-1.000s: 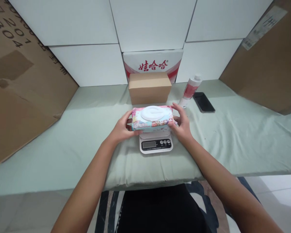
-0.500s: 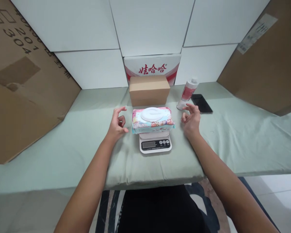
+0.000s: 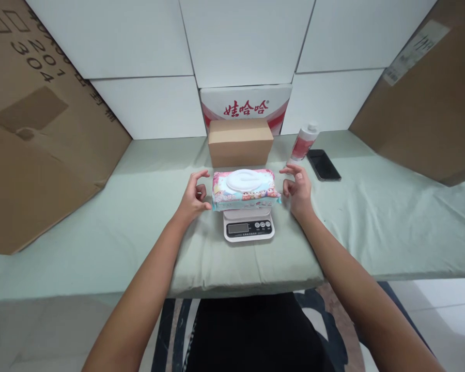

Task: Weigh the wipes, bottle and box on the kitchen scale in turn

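Pack of wet wipes lying flat on the kitchen scale, overhanging both sides. Left hand and right hand open, empty, just beside its ends, not touching. Likely risk: a brush tipping the pack onto the green-covered surface.

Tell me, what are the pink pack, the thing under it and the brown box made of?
The pink pack looks like soft, shiny plastic film with a hard white plastic lid; its ends are crimped. The scale under it seems smooth white plastic with a dark display panel. The brown box looks like matte cardboard, plain and dull. Neither hand touches any of them.
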`<action>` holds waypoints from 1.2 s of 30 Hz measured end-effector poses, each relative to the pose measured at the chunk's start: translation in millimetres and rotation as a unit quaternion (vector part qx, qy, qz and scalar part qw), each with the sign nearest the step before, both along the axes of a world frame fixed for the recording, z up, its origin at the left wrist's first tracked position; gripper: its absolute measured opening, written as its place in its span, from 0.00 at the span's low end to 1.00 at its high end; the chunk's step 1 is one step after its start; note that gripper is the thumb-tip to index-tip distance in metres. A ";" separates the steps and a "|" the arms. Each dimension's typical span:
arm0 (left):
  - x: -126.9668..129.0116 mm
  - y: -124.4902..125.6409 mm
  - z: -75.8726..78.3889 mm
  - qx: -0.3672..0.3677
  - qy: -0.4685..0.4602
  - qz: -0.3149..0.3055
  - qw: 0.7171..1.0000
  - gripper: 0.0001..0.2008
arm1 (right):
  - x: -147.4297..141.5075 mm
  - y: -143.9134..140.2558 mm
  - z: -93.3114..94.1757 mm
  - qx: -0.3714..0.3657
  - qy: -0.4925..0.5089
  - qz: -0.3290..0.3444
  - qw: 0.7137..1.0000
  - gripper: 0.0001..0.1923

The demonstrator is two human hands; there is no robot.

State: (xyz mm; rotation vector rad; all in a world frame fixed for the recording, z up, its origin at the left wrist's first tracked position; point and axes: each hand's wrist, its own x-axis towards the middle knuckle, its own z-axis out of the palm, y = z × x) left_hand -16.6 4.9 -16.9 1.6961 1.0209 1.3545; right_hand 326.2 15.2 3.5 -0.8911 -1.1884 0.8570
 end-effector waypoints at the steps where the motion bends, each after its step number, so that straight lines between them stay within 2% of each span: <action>1: 0.4 -0.4 0.1 0.000 0.001 -0.005 1.000 0.61 | 0.2 -0.2 -0.1 0.000 -0.002 0.006 1.000 0.25; 12: 12.1 -9.9 13.5 -0.020 0.058 -0.025 0.998 0.65 | 1.6 -1.0 -5.8 -0.021 -0.032 0.062 0.997 0.29; 22: 16.3 -14.0 15.7 -0.037 0.071 -0.037 0.996 0.66 | 0.9 -6.4 -5.4 -0.037 -0.104 0.152 0.982 0.45; 29: 17.9 -12.0 14.5 -0.032 0.072 -0.028 0.996 0.64 | -0.5 -10.3 -5.1 -0.038 -0.097 0.198 0.975 0.52; 36: 23.5 -20.3 20.9 -0.050 0.089 -0.031 0.994 0.55 | -7.0 -12.7 -2.3 -0.024 -0.126 0.224 0.966 0.57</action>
